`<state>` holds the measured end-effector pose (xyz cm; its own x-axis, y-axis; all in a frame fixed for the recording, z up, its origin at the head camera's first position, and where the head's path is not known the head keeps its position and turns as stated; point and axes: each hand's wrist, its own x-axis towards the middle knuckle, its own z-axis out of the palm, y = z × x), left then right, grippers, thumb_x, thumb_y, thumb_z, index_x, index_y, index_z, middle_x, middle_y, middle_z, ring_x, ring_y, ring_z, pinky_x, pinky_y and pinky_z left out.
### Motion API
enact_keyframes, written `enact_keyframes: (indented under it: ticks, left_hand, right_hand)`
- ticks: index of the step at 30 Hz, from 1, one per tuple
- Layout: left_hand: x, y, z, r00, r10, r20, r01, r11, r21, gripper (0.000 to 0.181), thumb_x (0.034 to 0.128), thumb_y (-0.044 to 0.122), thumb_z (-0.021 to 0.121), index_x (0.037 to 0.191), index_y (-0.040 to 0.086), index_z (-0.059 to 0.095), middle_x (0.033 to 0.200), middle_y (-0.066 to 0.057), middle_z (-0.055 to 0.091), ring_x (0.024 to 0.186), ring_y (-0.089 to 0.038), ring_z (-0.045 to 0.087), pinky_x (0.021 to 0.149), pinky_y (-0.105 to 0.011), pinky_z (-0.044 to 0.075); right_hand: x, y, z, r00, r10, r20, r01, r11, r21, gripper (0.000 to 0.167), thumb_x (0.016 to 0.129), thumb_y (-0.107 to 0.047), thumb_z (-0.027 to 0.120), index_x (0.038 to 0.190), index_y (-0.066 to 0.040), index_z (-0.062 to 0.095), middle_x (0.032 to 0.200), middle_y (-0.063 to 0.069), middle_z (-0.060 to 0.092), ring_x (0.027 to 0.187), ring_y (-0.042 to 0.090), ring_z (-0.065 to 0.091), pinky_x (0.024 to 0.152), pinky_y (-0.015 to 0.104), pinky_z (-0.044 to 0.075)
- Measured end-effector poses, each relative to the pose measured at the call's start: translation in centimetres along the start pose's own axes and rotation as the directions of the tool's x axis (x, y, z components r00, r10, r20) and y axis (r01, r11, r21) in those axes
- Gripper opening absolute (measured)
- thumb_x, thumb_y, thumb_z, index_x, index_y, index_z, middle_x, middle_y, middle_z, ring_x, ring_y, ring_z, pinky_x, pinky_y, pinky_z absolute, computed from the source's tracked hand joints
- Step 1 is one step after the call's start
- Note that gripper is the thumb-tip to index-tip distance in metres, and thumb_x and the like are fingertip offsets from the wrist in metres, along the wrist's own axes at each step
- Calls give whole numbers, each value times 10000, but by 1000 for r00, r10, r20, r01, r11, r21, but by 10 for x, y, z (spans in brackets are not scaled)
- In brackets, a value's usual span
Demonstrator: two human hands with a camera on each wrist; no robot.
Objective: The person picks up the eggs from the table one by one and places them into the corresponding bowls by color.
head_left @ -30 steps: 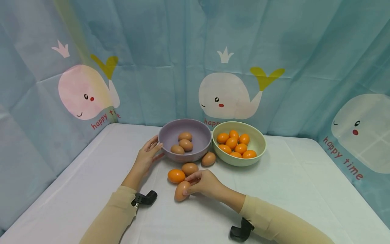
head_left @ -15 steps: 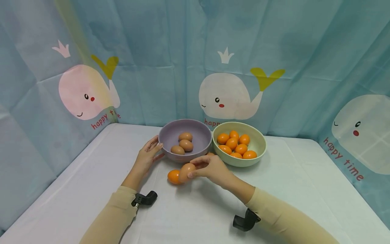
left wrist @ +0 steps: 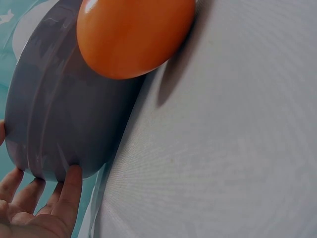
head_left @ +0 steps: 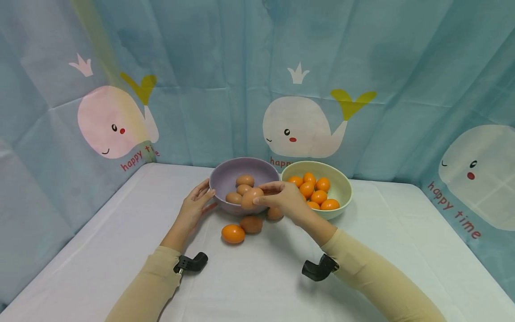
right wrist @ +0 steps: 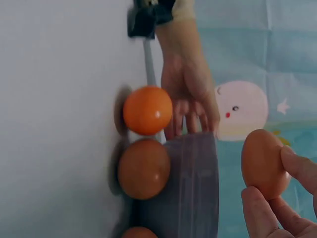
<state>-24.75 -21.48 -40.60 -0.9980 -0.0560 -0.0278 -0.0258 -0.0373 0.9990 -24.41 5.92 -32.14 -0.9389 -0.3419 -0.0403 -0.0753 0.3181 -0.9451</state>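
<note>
My right hand (head_left: 287, 200) pinches a brown egg (head_left: 252, 198) between thumb and fingers, held up at the near rim of the purple bowl (head_left: 263, 179). Several brown eggs (head_left: 244, 180) lie inside that bowl. My left hand (head_left: 194, 205) rests against the bowl's left side; in the left wrist view its fairly straight fingers (left wrist: 70, 198) touch the outer wall. On the table before the bowl lie a glossy orange egg-shaped piece (head_left: 233, 234) and a brown egg (head_left: 251, 224) beside it. Another brown egg (head_left: 275, 213) sits partly hidden below my right hand.
A pale green bowl (head_left: 345, 185) with several orange egg-shaped pieces stands right beside the purple one, partly behind my right hand. White cloth (head_left: 132, 241) covers the table. A blue curtain (head_left: 201, 120) with printed whales hangs along the back and sides.
My right hand has lifted the brown egg off the table and carried it up and away from me to the purple bowl's rim. The left hand has stayed at the bowl.
</note>
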Motion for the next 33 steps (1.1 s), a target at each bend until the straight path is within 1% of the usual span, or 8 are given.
enact_keyframes:
  ticks: [4, 8, 12, 15, 21, 25, 30, 33]
  left_hand:
    - [1, 0, 0, 1000, 2, -2, -2, 1000, 1, 633, 1041, 234, 529, 1595, 187, 227, 1667, -2, 216, 1503, -206, 314, 1142, -417, 451]
    - [2, 0, 0, 1000, 6, -2, -6, 1000, 14, 642, 1038, 250, 534, 1595, 187, 223, 1666, 2, 218, 1503, -203, 315, 1133, -409, 459]
    - [1, 0, 1, 1000, 7, -2, -7, 1000, 17, 643, 1038, 247, 533, 1596, 182, 220, 1667, -8, 215, 1501, -219, 319, 1130, -410, 461]
    - [1, -2, 1, 1000, 3, -5, -3, 1000, 17, 639, 1039, 241, 531, 1595, 178, 222, 1667, -18, 215, 1502, -227, 316, 1136, -419, 455]
    - [1, -3, 1, 1000, -2, -7, 2, 1000, 8, 641, 1038, 239, 535, 1594, 173, 225, 1666, -22, 220, 1503, -219, 312, 1139, -426, 449]
    - [1, -3, 0, 1000, -7, -4, 7, 1000, -2, 646, 1036, 240, 538, 1596, 175, 221, 1666, -16, 218, 1506, -207, 305, 1143, -425, 445]
    - [1, -1, 0, 1000, -7, -7, 7, 1000, -4, 655, 1033, 252, 545, 1596, 178, 219, 1666, -12, 217, 1506, -203, 303, 1146, -426, 441]
    - [1, -1, 0, 1000, -7, -12, 7, 1000, 1, 657, 1030, 266, 551, 1595, 183, 226, 1664, -8, 223, 1503, -200, 311, 1142, -420, 448]
  right_hand:
    - [12, -1, 1, 1000, 10, -15, -11, 999, -33, 403, 801, -286, 840, 1159, -135, 734, 1149, 20, 741, 1084, 168, 661, 1033, 358, 549]
    - [25, 1, 3, 998, 45, -40, -47, 998, -43, 405, 790, -302, 850, 1148, -148, 741, 1147, 9, 741, 1087, 173, 652, 1038, 363, 541]
    - [40, 5, 7, 998, 33, -47, -37, 996, -79, 406, 781, -244, 858, 1147, -111, 745, 1127, 51, 752, 1007, 157, 676, 913, 292, 591]
    - [48, 5, 9, 1000, 14, -27, -17, 992, -124, 409, 782, -240, 856, 1150, -100, 745, 1111, 67, 755, 952, 154, 684, 837, 276, 603]
    - [60, 7, 15, 999, 30, -15, -32, 983, -183, 441, 780, -325, 856, 1160, -131, 747, 1131, 41, 750, 1055, 181, 666, 938, 330, 588]
    - [67, 9, 19, 999, 41, -14, -43, 982, -185, 445, 788, -328, 850, 1164, -114, 745, 1141, 44, 750, 1063, 171, 668, 935, 310, 589]
    - [71, 8, 23, 998, 66, -18, -68, 990, -121, 413, 784, -255, 859, 1129, -61, 741, 1109, 82, 745, 960, 160, 699, 889, 294, 612]
    - [73, 6, 26, 997, 76, -21, -78, 990, -118, 395, 782, -226, 861, 1112, -47, 739, 1100, 93, 740, 916, 149, 696, 873, 287, 616]
